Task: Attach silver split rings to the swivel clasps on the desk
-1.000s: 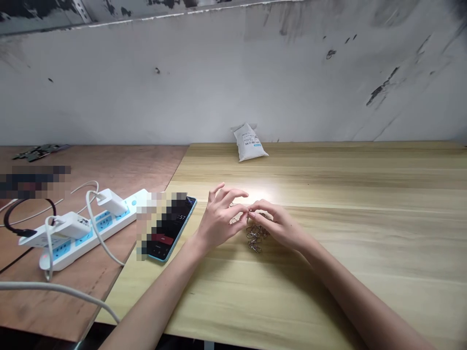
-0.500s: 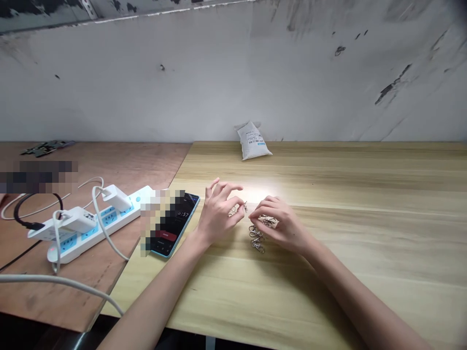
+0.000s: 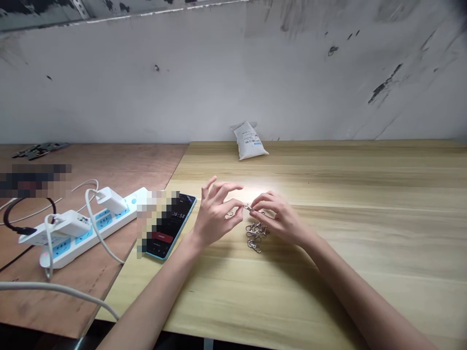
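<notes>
My left hand (image 3: 221,214) pinches a small shiny metal piece between thumb and index finger, its other fingers raised and spread. Thumb and fingers of my right hand (image 3: 279,216) are closed on a silver swivel clasp (image 3: 249,208). Between the fingertips the two metal parts meet; whether they are linked is too small to tell. Just below my right hand lies a small pile of silver swivel clasps (image 3: 254,239), partly covered by it. Metal rings (image 3: 229,214) show through the gap between my left thumb and index finger.
A phone (image 3: 170,228) showing a timer lies left of my left hand. Farther left, a white power strip (image 3: 98,226) holds plugged-in chargers and cables on a brown table (image 3: 153,160). A labelled plastic packet (image 3: 250,142) rests near the wall at the back of the wooden table (image 3: 365,194).
My right hand has come up from the pile with a swivel clasp and brought it against the piece in my left fingers. The view has shifted slightly.
</notes>
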Demonstrator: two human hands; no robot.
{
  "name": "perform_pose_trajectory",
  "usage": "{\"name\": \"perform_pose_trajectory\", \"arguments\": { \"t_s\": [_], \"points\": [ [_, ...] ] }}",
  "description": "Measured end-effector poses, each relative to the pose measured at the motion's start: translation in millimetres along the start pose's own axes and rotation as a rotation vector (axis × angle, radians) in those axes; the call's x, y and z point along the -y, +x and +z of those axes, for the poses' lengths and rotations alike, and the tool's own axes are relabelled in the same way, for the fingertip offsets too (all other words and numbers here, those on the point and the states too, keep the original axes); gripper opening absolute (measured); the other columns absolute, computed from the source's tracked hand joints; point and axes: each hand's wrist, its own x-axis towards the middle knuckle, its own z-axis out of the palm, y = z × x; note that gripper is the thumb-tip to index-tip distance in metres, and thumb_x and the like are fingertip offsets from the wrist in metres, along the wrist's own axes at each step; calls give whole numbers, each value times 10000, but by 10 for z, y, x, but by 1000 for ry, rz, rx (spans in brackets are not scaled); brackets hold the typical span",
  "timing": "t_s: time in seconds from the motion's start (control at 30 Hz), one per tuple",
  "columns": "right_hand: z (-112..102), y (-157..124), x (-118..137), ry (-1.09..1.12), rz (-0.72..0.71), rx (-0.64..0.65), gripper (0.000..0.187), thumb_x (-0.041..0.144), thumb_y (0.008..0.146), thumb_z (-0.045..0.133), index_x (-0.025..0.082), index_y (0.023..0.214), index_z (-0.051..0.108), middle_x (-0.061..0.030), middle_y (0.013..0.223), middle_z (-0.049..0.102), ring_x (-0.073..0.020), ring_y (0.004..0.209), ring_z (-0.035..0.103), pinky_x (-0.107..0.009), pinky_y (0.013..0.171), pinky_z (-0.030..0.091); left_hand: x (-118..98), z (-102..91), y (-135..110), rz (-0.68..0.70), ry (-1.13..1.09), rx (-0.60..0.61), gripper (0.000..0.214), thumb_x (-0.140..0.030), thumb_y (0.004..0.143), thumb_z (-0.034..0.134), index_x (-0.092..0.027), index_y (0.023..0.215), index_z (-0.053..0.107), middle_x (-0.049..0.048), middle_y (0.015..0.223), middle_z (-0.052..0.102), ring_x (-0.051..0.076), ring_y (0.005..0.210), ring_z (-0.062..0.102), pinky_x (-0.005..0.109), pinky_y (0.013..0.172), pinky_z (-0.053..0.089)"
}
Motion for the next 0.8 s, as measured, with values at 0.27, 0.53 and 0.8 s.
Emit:
{"name": "perform_pose_trajectory", "arguments": {
  "t_s": [0.27, 0.53, 0.8],
  "points": [
    [30, -55, 27, -471, -158, -208, 180, 243, 962, 512, 293, 976, 683, -15, 918, 712, -204, 870, 562, -402, 871, 361, 6, 95, -47, -140, -109, 207, 83, -189, 827, 619, -233, 775, 668, 16, 1214, 630, 215, 1126, 557, 552, 1145, 250],
    [93, -24, 6, -410, -84, -278, 170, 219, 945, 515, 242, 948, 683, -63, 950, 676, -213, 873, 579, -373, 796, 405, 212, 38, -76, -101, 15, 324, 103, -195, 839, 598, -210, 762, 664, 36, 1139, 653, 235, 1112, 547, 555, 1114, 290],
    [-51, -84, -391, -270, 11, -9, 158, 291, 913, 569, 232, 924, 716, -88, 1003, 650, -233, 931, 585, -389, 785, 476, 397, 14, -106, -56, -43, 372, 119, -191, 818, 613, -214, 726, 685, 40, 1045, 670, 235, 1073, 546, 458, 988, 405]
  ]
}}
